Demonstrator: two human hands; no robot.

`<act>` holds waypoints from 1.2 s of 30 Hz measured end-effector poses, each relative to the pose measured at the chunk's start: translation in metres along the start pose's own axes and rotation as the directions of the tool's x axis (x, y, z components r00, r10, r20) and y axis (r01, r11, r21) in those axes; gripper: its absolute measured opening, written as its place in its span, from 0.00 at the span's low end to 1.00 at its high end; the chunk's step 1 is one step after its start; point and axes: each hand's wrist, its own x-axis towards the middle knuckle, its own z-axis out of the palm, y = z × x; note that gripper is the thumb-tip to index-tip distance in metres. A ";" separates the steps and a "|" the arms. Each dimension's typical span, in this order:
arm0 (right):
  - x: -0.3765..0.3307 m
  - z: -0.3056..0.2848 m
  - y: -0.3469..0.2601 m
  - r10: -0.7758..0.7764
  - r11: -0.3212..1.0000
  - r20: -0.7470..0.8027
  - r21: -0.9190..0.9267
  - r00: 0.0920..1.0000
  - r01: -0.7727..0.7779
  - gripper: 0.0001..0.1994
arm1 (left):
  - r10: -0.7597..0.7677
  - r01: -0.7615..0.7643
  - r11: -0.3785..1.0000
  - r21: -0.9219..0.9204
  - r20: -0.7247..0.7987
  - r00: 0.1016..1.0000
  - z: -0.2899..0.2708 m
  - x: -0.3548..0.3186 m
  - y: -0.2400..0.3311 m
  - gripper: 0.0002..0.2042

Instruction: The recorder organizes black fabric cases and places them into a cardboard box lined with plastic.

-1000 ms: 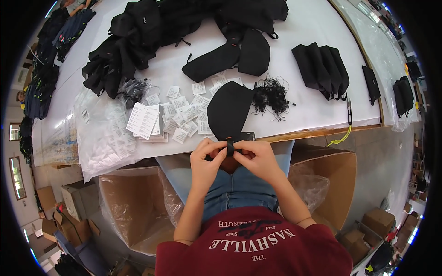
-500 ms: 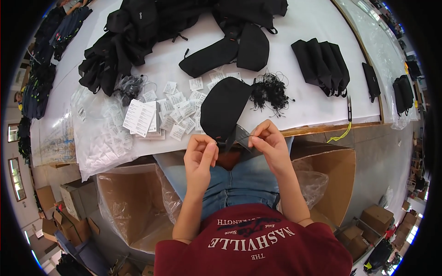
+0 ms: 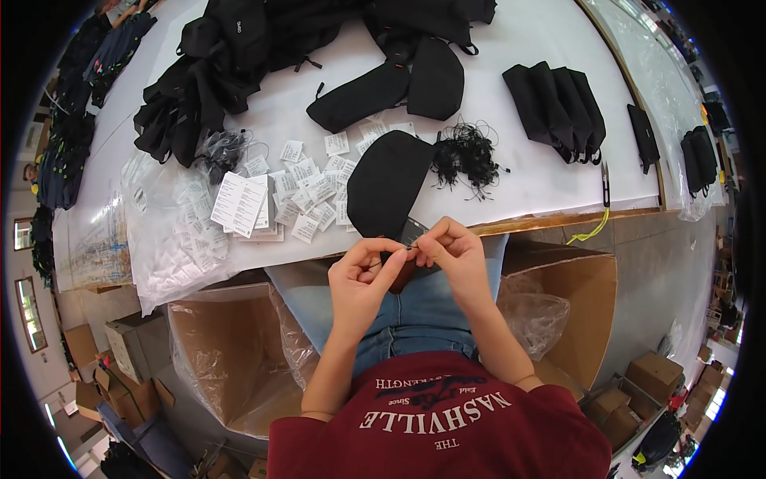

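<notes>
My left hand [image 3: 363,275] and my right hand [image 3: 451,251] meet just below the table's front edge, over my lap. Their fingertips pinch a thin black string [image 3: 408,249] at the near end of a black fabric pouch [image 3: 387,184]. The pouch lies partly on the white table [image 3: 519,172] and hangs over its edge toward me. A tangle of black strings [image 3: 467,156] sits to the pouch's right. Small white paper tags [image 3: 307,188] are scattered to its left.
Black pouches lie farther back [image 3: 391,84], in a row at the right [image 3: 558,100] and in a heap at the back left [image 3: 211,76]. Clear plastic bags [image 3: 171,239] sit at left. A thread snip [image 3: 605,184] lies near the right edge. Open cardboard boxes stand at left [image 3: 231,351] and right [image 3: 570,307].
My hands were together, spread apart along the pouch's edge, and have now closed in again, pinching the string at the pouch's near end.
</notes>
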 end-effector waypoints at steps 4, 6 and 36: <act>-0.002 0.003 0.001 0.004 1.000 -0.023 -0.009 1.000 -0.004 0.07 | 0.051 -0.051 0.997 0.052 -0.003 0.999 0.001 0.000 -0.004 0.04; -0.002 0.002 0.001 0.000 1.000 -0.007 -0.004 1.000 0.000 0.06 | 0.055 -0.055 0.997 0.056 0.003 0.999 0.001 0.000 -0.004 0.04; 0.023 -0.046 0.033 0.314 0.925 -0.001 -0.228 0.949 -0.306 0.13 | -0.023 -0.029 0.995 0.099 0.493 0.870 -0.004 -0.004 0.014 0.04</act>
